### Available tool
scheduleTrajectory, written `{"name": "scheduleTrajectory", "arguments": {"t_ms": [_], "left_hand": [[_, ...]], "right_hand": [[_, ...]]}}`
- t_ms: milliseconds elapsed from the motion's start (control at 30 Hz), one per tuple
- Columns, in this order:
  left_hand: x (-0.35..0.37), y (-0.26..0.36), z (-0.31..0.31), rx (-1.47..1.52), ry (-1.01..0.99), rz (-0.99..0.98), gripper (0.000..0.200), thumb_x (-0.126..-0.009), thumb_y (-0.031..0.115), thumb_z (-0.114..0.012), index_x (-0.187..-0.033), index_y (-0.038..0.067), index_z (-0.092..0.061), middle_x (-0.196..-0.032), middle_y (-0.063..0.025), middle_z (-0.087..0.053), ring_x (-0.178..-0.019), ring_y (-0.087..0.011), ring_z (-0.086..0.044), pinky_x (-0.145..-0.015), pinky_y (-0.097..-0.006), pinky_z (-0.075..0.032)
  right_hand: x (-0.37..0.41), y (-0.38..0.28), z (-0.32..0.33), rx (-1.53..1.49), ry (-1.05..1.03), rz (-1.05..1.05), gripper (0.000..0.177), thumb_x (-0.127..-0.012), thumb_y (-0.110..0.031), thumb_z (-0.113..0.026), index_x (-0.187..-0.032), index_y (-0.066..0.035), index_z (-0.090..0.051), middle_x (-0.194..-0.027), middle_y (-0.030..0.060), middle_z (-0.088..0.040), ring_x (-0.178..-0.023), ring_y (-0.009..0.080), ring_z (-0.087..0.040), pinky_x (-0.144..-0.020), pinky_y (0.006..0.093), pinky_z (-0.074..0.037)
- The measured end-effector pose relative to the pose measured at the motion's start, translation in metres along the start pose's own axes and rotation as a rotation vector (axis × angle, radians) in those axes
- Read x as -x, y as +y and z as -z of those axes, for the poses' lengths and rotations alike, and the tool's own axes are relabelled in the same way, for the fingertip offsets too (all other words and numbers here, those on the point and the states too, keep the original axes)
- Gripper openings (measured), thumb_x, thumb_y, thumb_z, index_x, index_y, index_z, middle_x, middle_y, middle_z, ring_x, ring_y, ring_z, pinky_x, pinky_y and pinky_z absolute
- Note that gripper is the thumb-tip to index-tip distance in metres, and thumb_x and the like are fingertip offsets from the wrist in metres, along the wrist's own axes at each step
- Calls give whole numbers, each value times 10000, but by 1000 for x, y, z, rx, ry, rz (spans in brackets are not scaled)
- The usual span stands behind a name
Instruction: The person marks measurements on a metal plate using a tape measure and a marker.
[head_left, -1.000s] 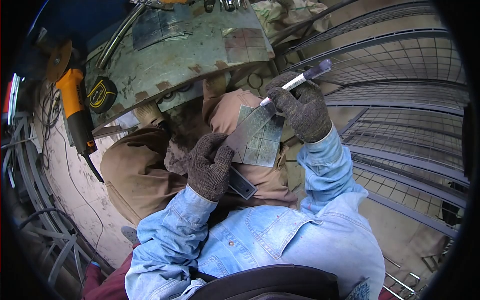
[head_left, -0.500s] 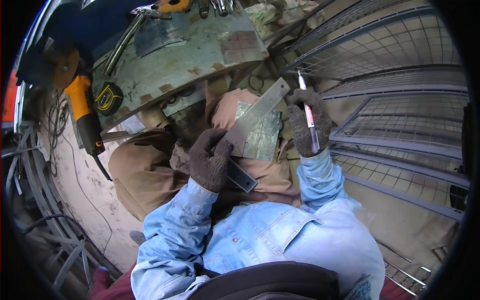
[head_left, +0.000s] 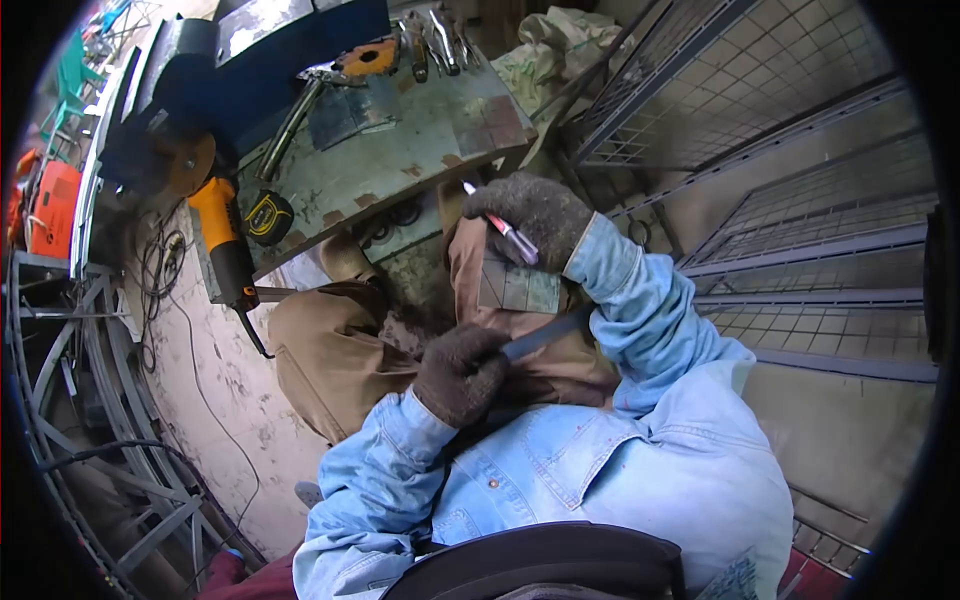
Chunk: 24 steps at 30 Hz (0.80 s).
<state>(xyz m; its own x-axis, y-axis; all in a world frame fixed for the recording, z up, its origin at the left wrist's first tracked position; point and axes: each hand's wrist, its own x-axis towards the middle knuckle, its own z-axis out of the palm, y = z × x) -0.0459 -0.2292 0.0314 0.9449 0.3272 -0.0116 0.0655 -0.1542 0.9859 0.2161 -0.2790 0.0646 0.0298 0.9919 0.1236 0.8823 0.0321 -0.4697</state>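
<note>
My left hand (head_left: 462, 375), in a dark knitted glove, is closed around a try square (head_left: 548, 334). Only a dark, straight length of the square shows, slanting from my fist towards my right sleeve. My gloved right hand (head_left: 540, 218) grips a white and red marker pen (head_left: 512, 234) above my thigh, its tip pointing to the upper left. Below that hand, a square piece of sheet metal (head_left: 530, 290) with scribed lines rests on my thigh, partly covered by the hand.
An angle grinder (head_left: 222, 235) and a tape measure (head_left: 268, 217) are at the left of the metal-topped bench (head_left: 400, 160). A hammer (head_left: 292, 125), a cutting disc (head_left: 368, 58) and pliers (head_left: 441, 42) lie farther back. Wire-mesh racks (head_left: 810, 210) stand at right, steel frames (head_left: 110, 400) at left.
My right hand has swung left with the marker, now over the sheet. My left hand has lifted the square's blade off the sheet and turned the square. The whole view has shifted.
</note>
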Motion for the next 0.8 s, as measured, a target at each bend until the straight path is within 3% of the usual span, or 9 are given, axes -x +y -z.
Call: {"name": "scheduleTrajectory", "arguments": {"t_ms": [67,133,167,267,333,400,433,633,800], "left_hand": [[5,-16,-3,-62,14,-102,247,-836,85,-652,-1047,-23,-721,-890,-169,-690,-813,-289,-695,-743,-378,-546],[8,-20,-4,81,50,21,243,-838,93,-661,-1042,-24,-722,-909,-175,-697,-839,-298,-703,-758,-387,-549],[7,-22,-4,90,51,8,236,-845,104,-669,-1033,-28,-722,-928,-177,-703,-863,-300,-707,-777,-388,-552],[4,-25,-4,79,24,-21,234,-854,110,-672,-1036,-28,-722,-946,-170,-709,-882,-297,-708,-797,-383,-552],[4,-29,-5,102,31,-8,230,-859,111,-673,-1035,-28,-722,-952,-167,-711,-886,-295,-710,-800,-381,-552],[4,-30,-6,147,30,28,232,-857,102,-676,-1042,-30,-725,-967,-157,-721,-917,-272,-714,-825,-370,-556],[4,-33,-7,143,32,33,234,-857,101,-677,-1045,-30,-726,-972,-153,-723,-921,-263,-713,-829,-366,-556],[4,-40,-8,162,46,65,238,-860,107,-677,-1048,-29,-729,-984,-145,-728,-920,-246,-711,-829,-356,-557],[5,-40,-5,154,56,64,247,-866,134,-675,-1044,-30,-726,-981,-155,-727,-915,-263,-712,-833,-369,-557]], "right_hand": [[1,6,-4,24,17,31,386,-814,-116,-729,-1194,-95,-667,-1081,179,-683,-1002,401,-664,-876,465,-545],[-2,5,-1,-202,173,173,355,-811,-76,-704,-1163,-100,-664,-1026,155,-671,-935,367,-664,-830,429,-547],[-1,6,7,-253,84,53,289,-840,-30,-668,-1120,-101,-657,-987,101,-669,-864,271,-663,-787,363,-546],[-4,12,50,-495,102,-169,269,-834,-30,-664,-1098,-76,-646,-1041,140,-683,-952,279,-692,-825,367,-560],[-12,39,50,-650,364,-315,233,-862,-10,-668,-1089,-62,-649,-981,145,-682,-930,227,-687,-807,326,-552],[-30,77,49,-499,549,-516,194,-870,-69,-725,-1055,-82,-667,-898,63,-672,-845,170,-640,-755,333,-540],[-37,102,45,18,648,-462,227,-834,-97,-772,-1040,-69,-681,-924,90,-701,-855,210,-660,-773,360,-545],[-84,154,17,-181,653,-528,244,-784,-105,-808,-999,-66,-700,-952,120,-728,-884,263,-690,-802,393,-556],[-101,184,2,-134,629,-598,249,-770,-130,-819,-979,-73,-698,-998,134,-727,-922,274,-695,-834,387,-555]]}}
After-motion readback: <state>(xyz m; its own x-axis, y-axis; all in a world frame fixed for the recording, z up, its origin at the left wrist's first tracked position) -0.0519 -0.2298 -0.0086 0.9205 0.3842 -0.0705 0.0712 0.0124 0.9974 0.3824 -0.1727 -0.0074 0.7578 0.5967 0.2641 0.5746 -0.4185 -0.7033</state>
